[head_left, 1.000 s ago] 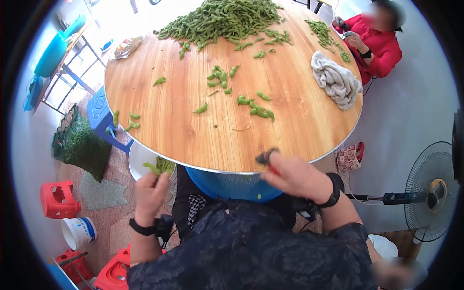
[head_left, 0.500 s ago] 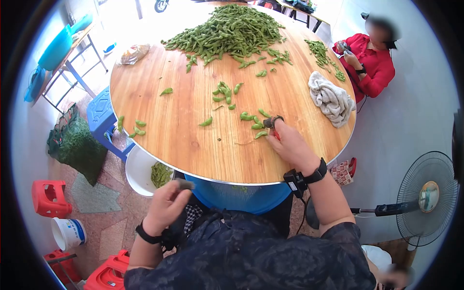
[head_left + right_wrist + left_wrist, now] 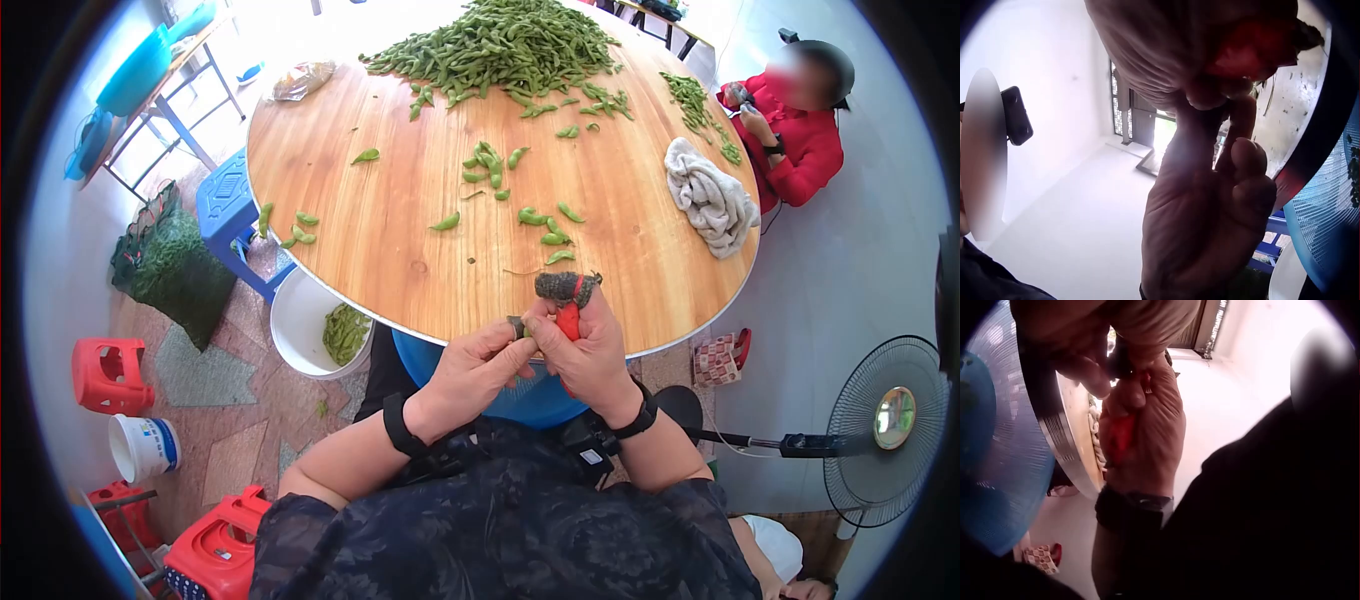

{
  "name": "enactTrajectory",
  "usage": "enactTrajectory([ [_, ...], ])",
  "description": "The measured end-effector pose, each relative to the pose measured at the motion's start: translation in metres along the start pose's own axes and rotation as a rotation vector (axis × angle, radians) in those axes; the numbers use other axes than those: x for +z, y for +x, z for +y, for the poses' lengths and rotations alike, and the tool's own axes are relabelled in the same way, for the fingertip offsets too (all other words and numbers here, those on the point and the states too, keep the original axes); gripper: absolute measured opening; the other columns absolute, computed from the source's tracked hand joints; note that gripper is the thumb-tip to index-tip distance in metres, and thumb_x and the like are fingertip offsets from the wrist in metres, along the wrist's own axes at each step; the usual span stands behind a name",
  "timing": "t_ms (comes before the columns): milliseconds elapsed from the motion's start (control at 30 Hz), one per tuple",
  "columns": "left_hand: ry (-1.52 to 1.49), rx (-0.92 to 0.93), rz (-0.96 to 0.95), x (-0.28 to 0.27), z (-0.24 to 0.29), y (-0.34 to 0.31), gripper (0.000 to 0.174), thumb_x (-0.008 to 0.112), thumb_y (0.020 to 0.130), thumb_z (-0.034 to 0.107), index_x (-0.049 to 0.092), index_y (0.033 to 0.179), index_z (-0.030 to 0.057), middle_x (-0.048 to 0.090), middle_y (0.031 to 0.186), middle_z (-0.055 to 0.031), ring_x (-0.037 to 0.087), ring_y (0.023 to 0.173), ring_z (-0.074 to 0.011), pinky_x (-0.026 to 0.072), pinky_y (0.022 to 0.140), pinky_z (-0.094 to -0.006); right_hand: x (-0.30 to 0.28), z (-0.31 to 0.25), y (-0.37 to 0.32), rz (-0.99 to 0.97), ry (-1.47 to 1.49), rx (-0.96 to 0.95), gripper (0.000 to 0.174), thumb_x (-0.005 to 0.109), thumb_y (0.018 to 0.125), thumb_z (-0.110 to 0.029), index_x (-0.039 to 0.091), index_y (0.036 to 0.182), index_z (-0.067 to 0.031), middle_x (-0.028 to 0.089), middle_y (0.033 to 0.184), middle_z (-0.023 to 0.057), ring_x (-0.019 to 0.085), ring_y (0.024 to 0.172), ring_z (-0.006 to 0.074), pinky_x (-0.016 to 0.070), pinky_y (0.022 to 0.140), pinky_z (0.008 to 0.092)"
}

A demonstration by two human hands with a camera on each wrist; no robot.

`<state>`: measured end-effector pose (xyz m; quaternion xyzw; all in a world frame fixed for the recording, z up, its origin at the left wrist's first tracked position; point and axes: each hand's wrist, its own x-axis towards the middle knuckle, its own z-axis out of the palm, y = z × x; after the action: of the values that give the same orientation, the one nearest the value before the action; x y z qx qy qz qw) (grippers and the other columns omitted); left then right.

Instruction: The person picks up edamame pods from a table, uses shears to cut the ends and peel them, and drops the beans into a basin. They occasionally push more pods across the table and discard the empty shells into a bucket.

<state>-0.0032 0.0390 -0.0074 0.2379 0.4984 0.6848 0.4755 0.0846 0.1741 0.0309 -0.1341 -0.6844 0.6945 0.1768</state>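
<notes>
Both hands meet just over the table's front edge in the head view. My left hand [image 3: 480,365] pinches a green bean pod [image 3: 527,333], only a sliver of which shows between the fingertips. A dark cover sits on a left fingertip. My right hand [image 3: 590,345] pinches at the same pod, its thumb against the left fingers. A dark knitted wrap [image 3: 565,288] with a red band covers the right index finger, and something red [image 3: 568,322] shows below it within the curled hand. In the right wrist view the left hand [image 3: 1204,219] hangs below the right hand [image 3: 1179,44].
Loose pods [image 3: 545,225] and a big pod heap [image 3: 500,50] lie on the round wooden table [image 3: 380,240], with a grey cloth [image 3: 708,195] at right. Below are a blue basin [image 3: 530,400] and a white bucket [image 3: 290,325]. Another person [image 3: 800,150] sits at right, near a fan [image 3: 890,430].
My right hand went out to the loose pods on the table and came back to the front edge. The left hand left the white bucket, letting go its pod, and moved right to meet it.
</notes>
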Motion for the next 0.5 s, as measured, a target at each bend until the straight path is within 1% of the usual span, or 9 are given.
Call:
enactTrajectory([
  [67, 0.134, 0.073, 0.058, 0.000, 0.005, -0.006, 0.016, 0.057, 0.096, 0.015, 0.061, 0.104, 0.0017, 0.063, 0.088, -0.0033, 0.060, 0.071, -0.0084, 0.0465, 0.060, -0.0243, 0.000, 0.003, -0.005, 0.016, -0.019, -0.017, 0.030, 0.060, 0.092, -0.002, 0.049, 0.120, -0.0016, 0.057, 0.089, 0.0012, 0.053, 0.076, 0.0054, 0.0470, 0.062, 0.0213],
  [100, 0.137, 0.066, 0.062, -0.001, 0.007, -0.009, 0.016, 0.057, 0.096, 0.015, 0.061, 0.104, 0.0017, 0.063, 0.088, -0.0033, 0.060, 0.071, -0.0084, 0.0465, 0.060, -0.0243, -0.004, 0.005, -0.008, 0.052, -0.053, -0.030, 0.031, 0.062, 0.091, -0.005, 0.049, 0.119, -0.0014, 0.058, 0.088, 0.0015, 0.054, 0.075, 0.0057, 0.0469, 0.062, 0.0218],
  [167, 0.785, 0.294, 0.119, -0.003, 0.010, -0.012, 0.012, 0.064, 0.090, 0.010, 0.058, 0.095, 0.0003, 0.061, 0.078, -0.0087, 0.062, 0.068, -0.0131, 0.0467, 0.057, -0.0299, -0.008, 0.004, -0.010, 0.085, -0.087, -0.041, 0.032, 0.063, 0.091, -0.007, 0.049, 0.119, -0.0012, 0.059, 0.087, 0.0019, 0.054, 0.074, 0.0060, 0.0469, 0.062, 0.0224],
  [200, 0.785, 0.289, 0.121, -0.004, 0.009, -0.012, 0.012, 0.064, 0.090, 0.010, 0.058, 0.095, 0.0003, 0.061, 0.078, -0.0087, 0.062, 0.068, -0.0131, 0.0467, 0.057, -0.0299, -0.008, 0.000, -0.011, 0.011, -0.215, -0.026, 0.033, 0.064, 0.090, -0.009, 0.049, 0.119, -0.0012, 0.058, 0.086, 0.0025, 0.054, 0.073, 0.0069, 0.0467, 0.062, 0.0231],
  [233, 0.899, 0.432, 0.126, -0.004, 0.007, -0.011, 0.013, 0.066, 0.088, 0.009, 0.057, 0.092, 0.0002, 0.059, 0.074, -0.0104, 0.061, 0.066, -0.0148, 0.0462, 0.056, -0.0312, -0.008, -0.003, -0.011, -0.061, -0.342, -0.012, 0.035, 0.066, 0.089, -0.011, 0.049, 0.119, -0.0011, 0.058, 0.085, 0.0031, 0.054, 0.072, 0.0077, 0.0465, 0.062, 0.0238],
  [267, 1.011, 0.578, 0.126, -0.004, 0.006, -0.011, 0.014, 0.068, 0.085, 0.007, 0.056, 0.089, 0.0001, 0.057, 0.071, -0.0121, 0.060, 0.063, -0.0164, 0.0456, 0.055, -0.0325, -0.009, -0.004, -0.012, -0.057, -0.338, -0.010, 0.035, 0.066, 0.089, -0.011, 0.049, 0.119, -0.0011, 0.058, 0.085, 0.0031, 0.054, 0.072, 0.0077, 0.0465, 0.062, 0.0238],
  [367, 0.903, 0.577, 0.115, -0.001, 0.003, -0.011, 0.012, 0.066, 0.086, 0.006, 0.057, 0.092, 0.0008, 0.056, 0.072, -0.0100, 0.057, 0.064, -0.0173, 0.0452, 0.057, -0.0311, -0.012, -0.003, -0.014, -0.124, -0.488, -0.004, 0.038, 0.066, 0.087, -0.013, 0.049, 0.119, -0.0010, 0.057, 0.082, 0.0043, 0.055, 0.070, 0.0098, 0.0462, 0.063, 0.0253],
  [433, 0.805, 0.489, 0.053, -0.003, 0.004, -0.013, 0.011, 0.065, 0.088, 0.006, 0.057, 0.094, 0.0011, 0.056, 0.073, -0.0071, 0.054, 0.065, -0.0146, 0.0439, 0.058, -0.0292, -0.017, 0.003, -0.016, -0.150, -0.261, 0.061, 0.037, 0.063, 0.088, -0.011, 0.050, 0.120, -0.0009, 0.058, 0.081, 0.0039, 0.056, 0.070, 0.0108, 0.0464, 0.063, 0.0260],
  [500, 0.706, 0.402, -0.004, -0.009, 0.003, -0.017, 0.010, 0.064, 0.089, 0.006, 0.057, 0.095, 0.0014, 0.056, 0.074, -0.0043, 0.052, 0.066, -0.0120, 0.0426, 0.058, -0.0273, -0.017, 0.001, -0.016, -0.171, -0.303, 0.005, 0.036, 0.063, 0.088, -0.011, 0.050, 0.120, -0.0010, 0.058, 0.079, 0.0035, 0.056, 0.069, 0.0109, 0.0466, 0.062, 0.0262],
])
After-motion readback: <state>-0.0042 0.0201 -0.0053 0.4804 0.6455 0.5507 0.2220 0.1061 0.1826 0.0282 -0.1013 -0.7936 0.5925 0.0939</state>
